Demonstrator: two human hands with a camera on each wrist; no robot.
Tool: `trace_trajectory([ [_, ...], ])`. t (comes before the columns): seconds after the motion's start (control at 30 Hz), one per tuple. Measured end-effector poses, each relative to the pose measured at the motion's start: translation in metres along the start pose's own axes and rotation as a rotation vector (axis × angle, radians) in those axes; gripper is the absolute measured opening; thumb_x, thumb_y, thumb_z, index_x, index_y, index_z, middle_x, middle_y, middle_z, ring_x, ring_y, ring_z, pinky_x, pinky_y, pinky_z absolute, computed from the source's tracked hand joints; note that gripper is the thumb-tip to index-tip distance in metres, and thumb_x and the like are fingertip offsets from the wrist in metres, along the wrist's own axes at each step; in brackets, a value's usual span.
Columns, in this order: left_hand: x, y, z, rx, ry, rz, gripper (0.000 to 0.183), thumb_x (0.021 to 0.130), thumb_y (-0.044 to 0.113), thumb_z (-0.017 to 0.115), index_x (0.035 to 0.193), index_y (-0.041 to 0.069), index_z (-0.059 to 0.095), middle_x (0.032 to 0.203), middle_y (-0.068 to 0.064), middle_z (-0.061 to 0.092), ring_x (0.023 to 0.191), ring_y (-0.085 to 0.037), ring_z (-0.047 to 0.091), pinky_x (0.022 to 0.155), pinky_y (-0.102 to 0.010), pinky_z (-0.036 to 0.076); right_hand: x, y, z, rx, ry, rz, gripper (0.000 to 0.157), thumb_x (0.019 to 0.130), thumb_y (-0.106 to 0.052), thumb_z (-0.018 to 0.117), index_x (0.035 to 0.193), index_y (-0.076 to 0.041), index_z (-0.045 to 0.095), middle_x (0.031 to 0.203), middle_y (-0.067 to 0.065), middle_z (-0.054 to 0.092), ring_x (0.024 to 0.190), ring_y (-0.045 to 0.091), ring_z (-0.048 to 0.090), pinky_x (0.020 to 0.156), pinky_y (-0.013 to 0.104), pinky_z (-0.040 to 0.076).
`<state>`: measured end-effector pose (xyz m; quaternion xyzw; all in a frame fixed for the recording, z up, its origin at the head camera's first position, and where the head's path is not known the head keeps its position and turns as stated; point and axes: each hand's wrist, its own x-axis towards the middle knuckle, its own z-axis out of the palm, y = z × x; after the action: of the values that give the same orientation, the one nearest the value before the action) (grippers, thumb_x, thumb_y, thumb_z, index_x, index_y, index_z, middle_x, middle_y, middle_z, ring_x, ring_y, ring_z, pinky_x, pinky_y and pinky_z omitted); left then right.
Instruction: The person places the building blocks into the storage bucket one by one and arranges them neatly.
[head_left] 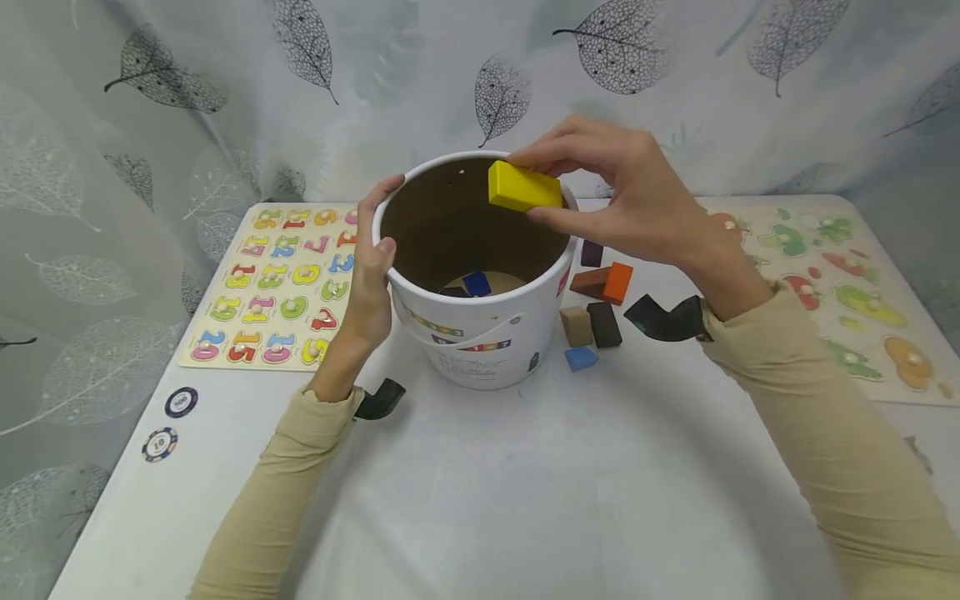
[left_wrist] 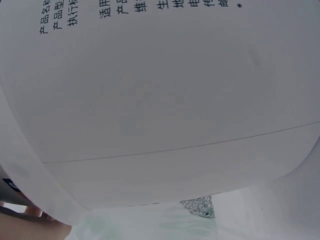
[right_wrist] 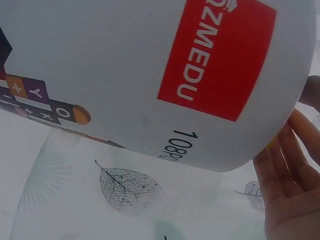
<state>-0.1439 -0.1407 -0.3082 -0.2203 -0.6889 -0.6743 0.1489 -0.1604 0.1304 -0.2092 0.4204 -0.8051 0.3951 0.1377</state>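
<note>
A white bucket (head_left: 480, 333) stands upright on the table, its mouth tipped toward the head camera. My left hand (head_left: 372, 271) grips its left rim, thumb outside on the near side and fingers at the back. Over the right part of the mouth, my right hand (head_left: 622, 187) pinches a yellow rectangular block (head_left: 524, 186) between thumb and fingers. Inside the bucket, a blue block (head_left: 477, 284) and a dark block (head_left: 454, 292) lie on the bottom. The left wrist view shows the bucket's wall (left_wrist: 160, 100) with printed text; the right wrist view shows its red label (right_wrist: 217, 60).
Right of the bucket lie an orange block (head_left: 617, 283), a brown block (head_left: 590, 282), a tan block (head_left: 577, 326), a black block (head_left: 604, 324) and a blue piece (head_left: 581, 358). A number board (head_left: 251, 287) lies left, a vegetable board (head_left: 847, 292) right. Two round chips (head_left: 182, 402) sit front left.
</note>
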Motion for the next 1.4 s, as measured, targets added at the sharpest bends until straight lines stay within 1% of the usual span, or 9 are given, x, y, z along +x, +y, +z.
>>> trace_trajectory([
  [0.33, 0.000, 0.000, 0.000, -0.006, -0.010, 0.002, 0.085, 0.081, 0.066, 0.048, 0.148, 0.017, 0.031, 0.145, -0.004, 0.039, 0.130, -0.025, 0.040, 0.108, -0.048, 0.037, -0.008, 0.008, 0.006, 0.042, -0.034, 0.000, 0.047, 0.076, 0.001, 0.079, 0.121, -0.004, 0.067, 0.116, 0.006, 0.067, 0.101, 0.008, 0.059, 0.091, 0.019, 0.048],
  [0.57, 0.001, 0.002, 0.002, -0.016, -0.017, 0.011, 0.087, 0.081, 0.067, 0.048, 0.149, 0.015, 0.030, 0.144, -0.006, 0.040, 0.130, -0.027, 0.039, 0.108, -0.049, 0.035, -0.028, 0.015, -0.007, 0.167, 0.082, 0.011, 0.047, 0.073, 0.013, 0.075, 0.118, 0.002, 0.067, 0.113, 0.010, 0.067, 0.103, 0.013, 0.064, 0.096, 0.021, 0.049],
  [0.7, 0.001, 0.002, 0.002, -0.025, -0.018, 0.009, 0.087, 0.081, 0.067, 0.049, 0.149, 0.016, 0.030, 0.144, -0.005, 0.040, 0.131, -0.026, 0.039, 0.108, -0.048, 0.035, -0.046, 0.035, -0.013, 0.252, 0.150, 0.066, 0.045, 0.074, 0.017, 0.073, 0.117, 0.007, 0.066, 0.113, 0.012, 0.066, 0.102, 0.019, 0.063, 0.095, 0.021, 0.049],
  [0.77, 0.001, 0.001, 0.002, -0.026, -0.013, 0.005, 0.087, 0.080, 0.067, 0.049, 0.148, 0.017, 0.031, 0.144, -0.005, 0.040, 0.131, -0.026, 0.039, 0.108, -0.048, 0.035, -0.056, 0.048, -0.013, 0.233, 0.146, 0.105, 0.045, 0.074, 0.016, 0.073, 0.118, 0.006, 0.066, 0.112, 0.012, 0.066, 0.102, 0.017, 0.063, 0.095, 0.020, 0.049],
  [0.9, 0.000, 0.001, 0.002, -0.009, 0.001, -0.004, 0.087, 0.079, 0.069, 0.050, 0.149, 0.018, 0.032, 0.144, -0.004, 0.040, 0.130, -0.025, 0.039, 0.107, -0.047, 0.036, -0.075, 0.075, -0.004, 0.052, 0.064, 0.243, 0.046, 0.077, 0.006, 0.077, 0.121, -0.004, 0.067, 0.113, 0.008, 0.065, 0.103, 0.012, 0.063, 0.096, 0.017, 0.047],
  [1.0, -0.001, 0.000, 0.001, -0.007, 0.003, -0.007, 0.087, 0.079, 0.068, 0.049, 0.148, 0.019, 0.032, 0.144, -0.004, 0.041, 0.130, -0.026, 0.039, 0.106, -0.046, 0.036, -0.087, 0.095, 0.007, -0.044, -0.026, 0.357, 0.044, 0.078, 0.000, 0.077, 0.121, -0.007, 0.067, 0.114, 0.007, 0.066, 0.104, 0.019, 0.063, 0.100, 0.028, 0.049],
  [1.1, -0.001, 0.000, 0.001, -0.016, -0.003, -0.005, 0.086, 0.080, 0.068, 0.049, 0.148, 0.019, 0.032, 0.144, -0.004, 0.040, 0.130, -0.027, 0.039, 0.107, -0.047, 0.036, -0.096, 0.110, 0.018, -0.065, -0.110, 0.435, 0.041, 0.079, -0.002, 0.078, 0.119, -0.004, 0.067, 0.115, 0.012, 0.066, 0.108, 0.028, 0.063, 0.100, 0.045, 0.048],
  [1.27, -0.001, 0.000, 0.001, -0.014, 0.001, -0.008, 0.088, 0.079, 0.070, 0.050, 0.148, 0.019, 0.032, 0.144, -0.004, 0.041, 0.130, -0.027, 0.039, 0.107, -0.047, 0.035, -0.103, 0.126, 0.032, -0.119, -0.218, 0.475, 0.034, 0.078, -0.005, 0.079, 0.111, -0.002, 0.071, 0.108, 0.015, 0.066, 0.104, 0.031, 0.061, 0.093, 0.051, 0.051],
  [1.4, 0.000, 0.000, 0.000, -0.016, -0.005, -0.002, 0.089, 0.079, 0.070, 0.050, 0.148, 0.017, 0.031, 0.144, -0.005, 0.041, 0.130, -0.027, 0.039, 0.107, -0.051, 0.034, -0.106, 0.132, 0.039, -0.136, -0.238, 0.475, 0.028, 0.078, -0.003, 0.078, 0.106, -0.004, 0.074, 0.102, 0.013, 0.066, 0.098, 0.028, 0.059, 0.089, 0.048, 0.051],
])
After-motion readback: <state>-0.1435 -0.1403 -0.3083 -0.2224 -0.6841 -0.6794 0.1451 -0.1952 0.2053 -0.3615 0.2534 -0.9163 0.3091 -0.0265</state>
